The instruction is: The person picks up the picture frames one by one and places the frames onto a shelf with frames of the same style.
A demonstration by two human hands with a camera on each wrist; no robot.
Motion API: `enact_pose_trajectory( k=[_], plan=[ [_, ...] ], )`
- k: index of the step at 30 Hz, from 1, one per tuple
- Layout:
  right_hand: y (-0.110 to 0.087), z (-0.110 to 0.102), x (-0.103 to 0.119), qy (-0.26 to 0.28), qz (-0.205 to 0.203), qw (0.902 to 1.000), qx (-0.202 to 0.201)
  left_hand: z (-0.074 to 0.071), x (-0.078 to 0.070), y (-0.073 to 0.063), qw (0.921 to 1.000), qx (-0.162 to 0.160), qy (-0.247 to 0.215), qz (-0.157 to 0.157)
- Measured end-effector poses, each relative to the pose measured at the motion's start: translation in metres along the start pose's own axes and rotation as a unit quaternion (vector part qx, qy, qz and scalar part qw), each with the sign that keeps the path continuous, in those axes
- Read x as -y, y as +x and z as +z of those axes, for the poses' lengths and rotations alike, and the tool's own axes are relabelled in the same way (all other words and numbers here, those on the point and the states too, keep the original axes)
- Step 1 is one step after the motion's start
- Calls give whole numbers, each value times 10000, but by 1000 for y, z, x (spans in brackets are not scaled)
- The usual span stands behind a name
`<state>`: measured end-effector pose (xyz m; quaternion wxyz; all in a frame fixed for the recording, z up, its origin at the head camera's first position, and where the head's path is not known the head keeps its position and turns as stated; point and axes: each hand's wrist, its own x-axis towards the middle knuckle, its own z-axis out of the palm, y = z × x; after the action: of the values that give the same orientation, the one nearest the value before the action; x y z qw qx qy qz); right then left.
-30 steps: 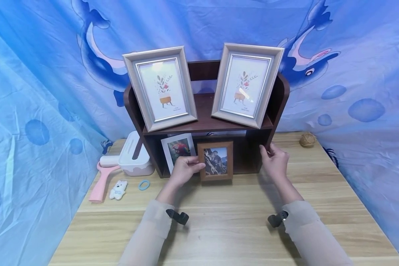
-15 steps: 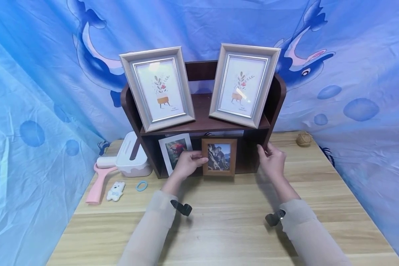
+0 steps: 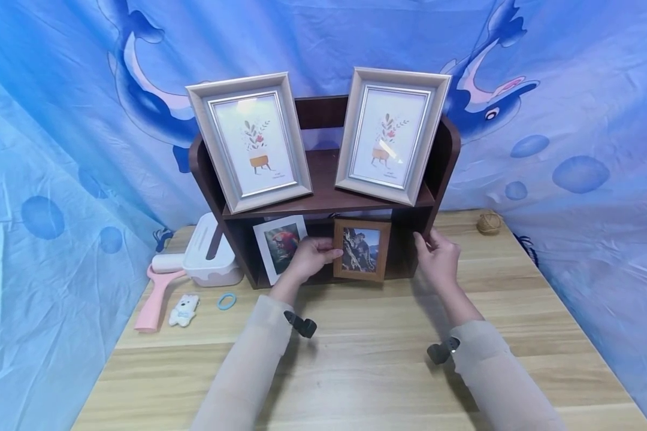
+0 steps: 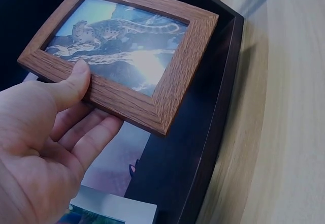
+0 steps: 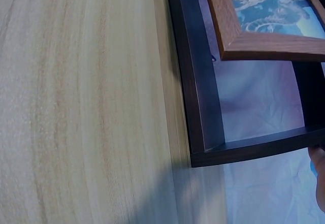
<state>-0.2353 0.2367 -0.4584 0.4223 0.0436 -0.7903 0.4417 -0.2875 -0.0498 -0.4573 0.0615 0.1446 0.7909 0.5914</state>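
Note:
My left hand (image 3: 308, 260) pinches the left edge of a small brown wooden photo frame (image 3: 362, 250), thumb on its front. The frame holds a picture of a spotted cat on rocks and is at the front of the lower compartment of a dark brown shelf (image 3: 323, 206). In the left wrist view, the photo frame (image 4: 175, 76) looks lifted, with fingers behind it. My right hand (image 3: 439, 260) grips the shelf's right side panel; only part of that hand (image 5: 320, 176) shows in the right wrist view. Behind my left hand leans a white photo frame (image 3: 269, 257) with a parrot picture.
Two large silver-beige frames (image 3: 250, 143) (image 3: 393, 137) lean on the upper shelf. Left of the shelf are a white tissue box (image 3: 210, 263), a pink lint roller (image 3: 155, 302), a bear figure (image 3: 184, 310) and a blue ring (image 3: 226, 301). A twine ball (image 3: 489, 222) lies right.
My left hand has moved the brown photo frame rightward and slightly back into the lower compartment. The right hand keeps its place on the side panel. The head view has shifted slightly.

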Motion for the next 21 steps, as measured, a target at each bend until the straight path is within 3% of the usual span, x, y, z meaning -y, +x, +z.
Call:
enact_pose_trajectory(
  k=[14, 21],
  plan=[
    [2, 0, 0, 25, 68, 10000, 28, 11, 0, 28, 9983, 431, -138, -379],
    [1, 1, 2, 71, 126, 9999, 16, 16, 3, 38, 9979, 522, -153, -354]
  ],
)
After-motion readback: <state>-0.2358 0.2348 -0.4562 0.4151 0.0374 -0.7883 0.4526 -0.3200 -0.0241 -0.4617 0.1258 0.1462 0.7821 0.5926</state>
